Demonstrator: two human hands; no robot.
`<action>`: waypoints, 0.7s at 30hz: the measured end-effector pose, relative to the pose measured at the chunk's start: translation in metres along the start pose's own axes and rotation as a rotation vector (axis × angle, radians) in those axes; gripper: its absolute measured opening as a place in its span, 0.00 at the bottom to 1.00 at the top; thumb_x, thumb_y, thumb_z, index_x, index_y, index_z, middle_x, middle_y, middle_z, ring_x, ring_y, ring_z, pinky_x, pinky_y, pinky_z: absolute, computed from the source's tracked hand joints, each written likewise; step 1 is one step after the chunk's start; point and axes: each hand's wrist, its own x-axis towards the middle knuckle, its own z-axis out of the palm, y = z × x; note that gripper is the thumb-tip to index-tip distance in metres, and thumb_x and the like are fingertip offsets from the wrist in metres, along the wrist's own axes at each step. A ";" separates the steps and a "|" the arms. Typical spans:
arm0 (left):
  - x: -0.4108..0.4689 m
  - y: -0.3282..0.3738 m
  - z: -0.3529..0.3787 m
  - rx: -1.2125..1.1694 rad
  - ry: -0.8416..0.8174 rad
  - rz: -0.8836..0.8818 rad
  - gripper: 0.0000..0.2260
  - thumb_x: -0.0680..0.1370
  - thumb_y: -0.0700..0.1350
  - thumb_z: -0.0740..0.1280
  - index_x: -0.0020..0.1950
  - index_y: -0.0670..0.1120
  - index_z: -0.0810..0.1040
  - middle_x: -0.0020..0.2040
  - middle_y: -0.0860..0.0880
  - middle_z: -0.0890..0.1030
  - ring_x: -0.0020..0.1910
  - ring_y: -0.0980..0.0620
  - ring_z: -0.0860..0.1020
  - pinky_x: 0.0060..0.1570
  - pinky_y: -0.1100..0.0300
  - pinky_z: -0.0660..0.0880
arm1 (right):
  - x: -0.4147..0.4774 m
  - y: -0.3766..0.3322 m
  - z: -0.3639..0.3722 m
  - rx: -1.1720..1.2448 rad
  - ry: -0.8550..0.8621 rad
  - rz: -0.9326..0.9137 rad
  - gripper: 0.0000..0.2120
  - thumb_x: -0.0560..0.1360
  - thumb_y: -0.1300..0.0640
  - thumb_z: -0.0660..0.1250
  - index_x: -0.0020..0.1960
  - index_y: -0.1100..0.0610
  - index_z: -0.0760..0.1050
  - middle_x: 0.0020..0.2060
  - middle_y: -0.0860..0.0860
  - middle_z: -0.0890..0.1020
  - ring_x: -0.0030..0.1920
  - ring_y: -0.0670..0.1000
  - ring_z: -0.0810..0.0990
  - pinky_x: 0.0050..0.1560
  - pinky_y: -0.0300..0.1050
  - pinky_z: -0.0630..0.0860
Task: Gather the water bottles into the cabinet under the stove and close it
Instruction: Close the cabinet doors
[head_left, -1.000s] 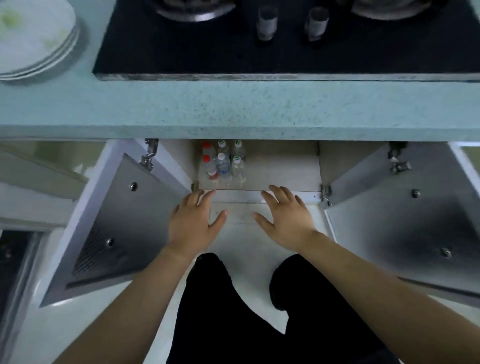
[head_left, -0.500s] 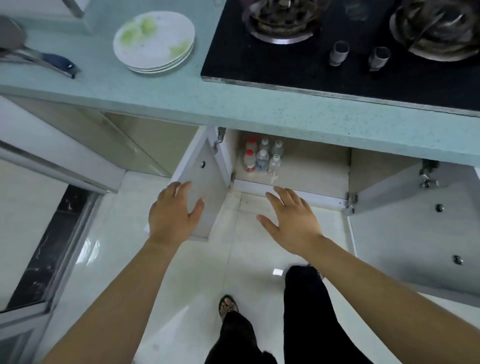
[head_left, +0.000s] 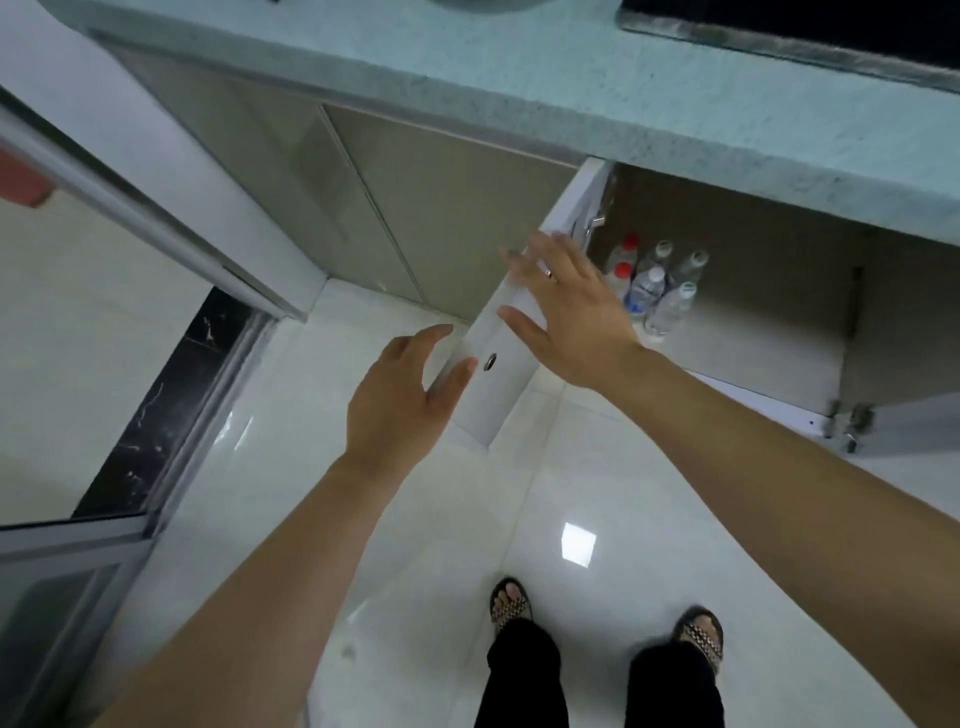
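Several water bottles, some red-capped and some white-capped, stand together at the left front of the open cabinet under the counter. The cabinet's left door stands open, seen edge-on. My left hand is open, its thumb and fingers on either side of the door's outer edge. My right hand is open with fingers spread, lying over the door's top edge close to the bottles. Neither hand holds a bottle.
A green speckled counter overhangs the cabinet, with the black stove's corner at the top right. Closed cabinet fronts lie to the left. A sliding door frame stands at the left. My feet are on the white tiled floor.
The view has swung left and down. Both hands have shifted left onto the left door; the right hand left the cabinet's front sill. The right door has gone out of view.
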 end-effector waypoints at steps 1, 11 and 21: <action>-0.001 0.001 0.001 -0.027 0.005 0.009 0.20 0.77 0.60 0.58 0.67 0.56 0.69 0.61 0.52 0.76 0.56 0.52 0.76 0.49 0.58 0.73 | 0.002 0.000 0.003 -0.012 0.012 -0.017 0.27 0.78 0.41 0.51 0.74 0.49 0.54 0.76 0.52 0.52 0.76 0.55 0.45 0.74 0.53 0.45; -0.022 0.036 0.022 -0.097 0.120 -0.057 0.14 0.79 0.52 0.58 0.63 0.50 0.73 0.51 0.49 0.81 0.48 0.49 0.78 0.45 0.57 0.74 | -0.040 0.040 -0.005 0.046 -0.004 -0.007 0.25 0.78 0.40 0.50 0.73 0.44 0.54 0.77 0.46 0.50 0.76 0.51 0.44 0.73 0.54 0.50; -0.076 0.142 0.079 -0.191 0.123 -0.217 0.13 0.80 0.47 0.57 0.63 0.48 0.73 0.52 0.49 0.79 0.44 0.50 0.75 0.45 0.61 0.65 | -0.204 0.176 -0.059 0.071 0.041 0.275 0.28 0.77 0.38 0.49 0.74 0.46 0.52 0.77 0.48 0.52 0.76 0.53 0.48 0.74 0.54 0.52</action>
